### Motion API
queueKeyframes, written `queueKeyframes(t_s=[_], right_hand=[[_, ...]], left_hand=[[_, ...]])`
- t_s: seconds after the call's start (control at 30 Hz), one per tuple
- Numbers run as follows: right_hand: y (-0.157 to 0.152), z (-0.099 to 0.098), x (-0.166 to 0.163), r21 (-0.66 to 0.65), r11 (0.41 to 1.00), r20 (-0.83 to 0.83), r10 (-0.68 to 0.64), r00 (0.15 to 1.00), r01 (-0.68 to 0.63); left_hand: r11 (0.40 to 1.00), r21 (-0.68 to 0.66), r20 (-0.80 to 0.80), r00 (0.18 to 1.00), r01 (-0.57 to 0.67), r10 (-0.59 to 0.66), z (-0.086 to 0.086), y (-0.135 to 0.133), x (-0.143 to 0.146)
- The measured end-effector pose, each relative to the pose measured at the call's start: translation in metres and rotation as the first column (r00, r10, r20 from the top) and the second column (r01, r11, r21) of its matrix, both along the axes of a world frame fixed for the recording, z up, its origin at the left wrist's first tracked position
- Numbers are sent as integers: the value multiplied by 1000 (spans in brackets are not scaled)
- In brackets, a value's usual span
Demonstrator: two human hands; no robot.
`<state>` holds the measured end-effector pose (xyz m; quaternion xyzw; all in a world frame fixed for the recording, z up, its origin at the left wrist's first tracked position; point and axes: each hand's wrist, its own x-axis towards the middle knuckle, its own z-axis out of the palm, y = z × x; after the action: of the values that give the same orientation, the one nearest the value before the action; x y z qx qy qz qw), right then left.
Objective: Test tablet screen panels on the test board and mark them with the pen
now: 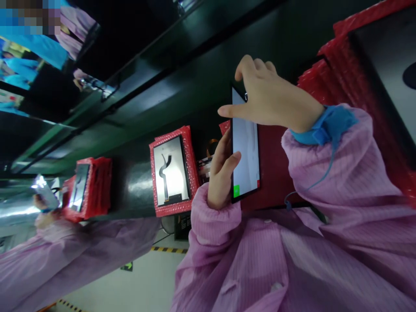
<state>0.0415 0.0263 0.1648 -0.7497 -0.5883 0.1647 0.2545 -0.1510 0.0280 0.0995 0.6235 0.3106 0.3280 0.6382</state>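
A lit display panel (245,147) stands tilted in front of me, showing a pale grey-white picture with a green square and a small red mark along its bottom edge. My left hand (224,171) grips its left side, thumb on the front and fingers behind. Over the panel's upper part hovers my right hand (266,93), thumb stretched out and fingers curved apart from it. Whether the right thumb touches the screen, I cannot tell. A blue wrist strap (320,125) with a thin cord circles my right wrist.
Left of me, a panel with a dark flex cable (170,173) lies on red bubble wrap (194,173). Tall stacks of red bubble-wrapped panels (347,82) rise at the right. A dark red mat (276,169) lies below. A co-worker's arm (81,242) reaches toward another red stack (99,186).
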Motion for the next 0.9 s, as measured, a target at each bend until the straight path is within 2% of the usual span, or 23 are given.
queueKeyframes(t_s=[0.1,0.2,0.33,0.5,0.6,0.77,0.9], right_hand=[[-7,6,-6,-92,992,54,88,995,-83],[-8,6,-6,-210,957,75,218,973,-199],[-2,2,-2,-256,925,82,310,947,-280],[2,0,4,-321,892,49,351,935,-318],[0,4,6,-352,888,45,333,942,-297],[-3,11,8,-341,878,38,371,928,-337],[-1,7,11,-350,871,50,385,921,-345]], left_hand=[[1000,-21,-14,1000,-17,17,3,-5,2],[994,-80,-22,997,-73,72,7,-10,7],[988,-134,12,997,-79,82,6,-12,12],[991,-94,-42,995,-98,95,3,-6,7],[996,-63,-91,994,-62,56,7,-4,5],[998,-27,-56,997,-55,54,14,-3,7],[991,-13,-85,988,-130,128,16,-5,10]])
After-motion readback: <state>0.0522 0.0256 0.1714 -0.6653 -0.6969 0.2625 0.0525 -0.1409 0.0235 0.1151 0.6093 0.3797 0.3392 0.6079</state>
